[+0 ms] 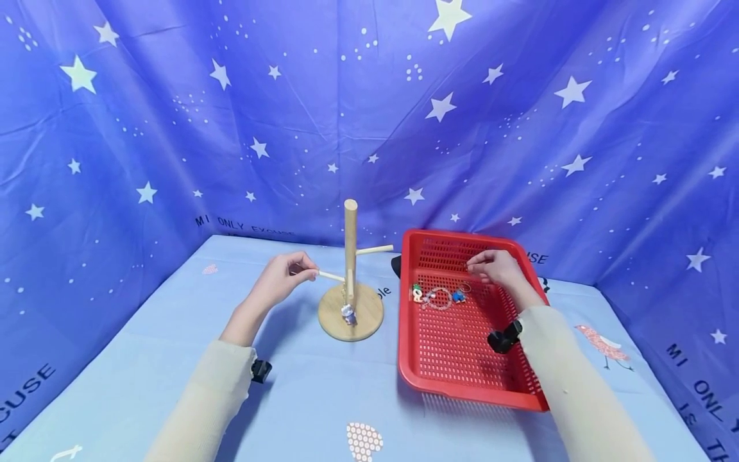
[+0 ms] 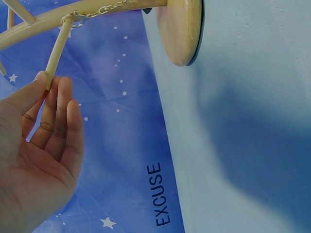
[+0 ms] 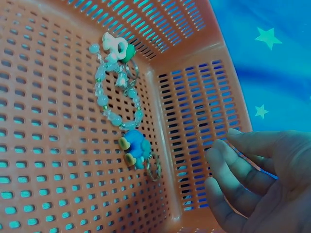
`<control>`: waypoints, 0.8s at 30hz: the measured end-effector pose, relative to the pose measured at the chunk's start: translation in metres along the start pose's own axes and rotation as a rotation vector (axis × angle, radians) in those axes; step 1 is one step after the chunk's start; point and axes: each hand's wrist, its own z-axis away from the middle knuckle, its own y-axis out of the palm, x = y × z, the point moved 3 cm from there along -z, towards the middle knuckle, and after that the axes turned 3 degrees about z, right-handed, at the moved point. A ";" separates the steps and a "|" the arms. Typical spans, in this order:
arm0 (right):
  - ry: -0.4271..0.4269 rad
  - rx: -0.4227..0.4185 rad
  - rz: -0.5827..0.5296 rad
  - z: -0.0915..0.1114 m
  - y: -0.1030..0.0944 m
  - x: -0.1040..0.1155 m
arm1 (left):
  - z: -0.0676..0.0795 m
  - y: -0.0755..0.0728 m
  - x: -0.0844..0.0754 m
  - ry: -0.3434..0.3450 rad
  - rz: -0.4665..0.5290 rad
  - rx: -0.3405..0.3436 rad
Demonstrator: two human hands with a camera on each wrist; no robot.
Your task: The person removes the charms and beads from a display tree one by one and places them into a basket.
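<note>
My left hand (image 1: 281,276) pinches the tip of a thin side peg (image 2: 59,48) on a wooden stand (image 1: 350,234) between thumb and fingers. Around the inner end of that peg a metal chain (image 2: 109,8) is looped, and a small grey-white figure charm (image 1: 348,314) hangs low in front of the post. Over the far right part of the red basket (image 1: 407,333) hovers my right hand (image 1: 498,266), fingers loosely bent and holding nothing. Below it in the basket lie a blue figure keychain (image 3: 137,148) with a metal ring, a pale bead bracelet (image 3: 102,99) and a white-and-green charm (image 3: 116,47).
The stand's round base (image 1: 329,317) rests on a light blue printed cloth (image 1: 312,398), left of the basket. Another peg (image 1: 375,249) sticks out to the right toward the basket's rim. A blue star-patterned curtain (image 1: 300,115) surrounds the table's back and sides.
</note>
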 end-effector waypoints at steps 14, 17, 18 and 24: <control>-0.064 0.005 -0.042 0.009 0.001 0.015 | 0.000 0.000 0.001 -0.008 -0.008 -0.003; -0.067 0.014 -0.049 0.011 0.002 0.017 | 0.000 0.001 0.001 -0.005 -0.005 -0.003; -0.071 0.017 -0.049 0.012 0.003 0.018 | 0.000 0.001 0.001 -0.004 -0.003 -0.002; -0.091 0.015 -0.052 0.017 0.004 0.025 | 0.000 0.001 0.001 -0.010 -0.005 -0.007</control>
